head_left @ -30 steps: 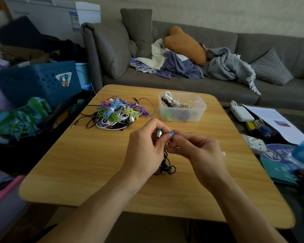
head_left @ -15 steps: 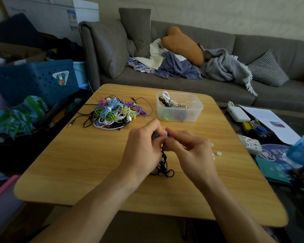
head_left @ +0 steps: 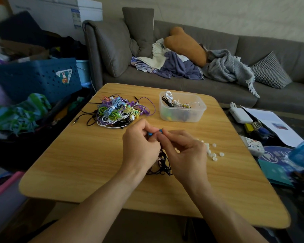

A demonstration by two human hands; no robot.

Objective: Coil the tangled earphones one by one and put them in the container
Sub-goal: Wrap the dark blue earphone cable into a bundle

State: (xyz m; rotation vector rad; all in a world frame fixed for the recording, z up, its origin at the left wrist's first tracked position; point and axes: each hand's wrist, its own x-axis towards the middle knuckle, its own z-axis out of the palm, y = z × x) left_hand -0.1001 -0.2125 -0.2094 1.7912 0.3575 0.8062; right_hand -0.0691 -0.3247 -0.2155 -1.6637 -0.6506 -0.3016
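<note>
Pinching the blue-tipped black earphones (head_left: 162, 162) with my left hand (head_left: 140, 148) and right hand (head_left: 184, 155) above the wooden worktop (head_left: 77, 163), I feared its hanging loops might knot again.

You're in a home living room. Beyond your hands (head_left: 165, 149): grey sofa (head_left: 209, 85) with cushions, a mustard pillow (head_left: 186, 44), a grey knit throw (head_left: 226, 67) and heaped clothes (head_left: 172, 65). Left of your hands: blue laundry basket (head_left: 33, 78), white appliance (head_left: 63, 13) behind it. You're working at a small wooden worktop (head_left: 77, 163); papers (head_left: 270, 123) and chargers lie to your right.
</note>
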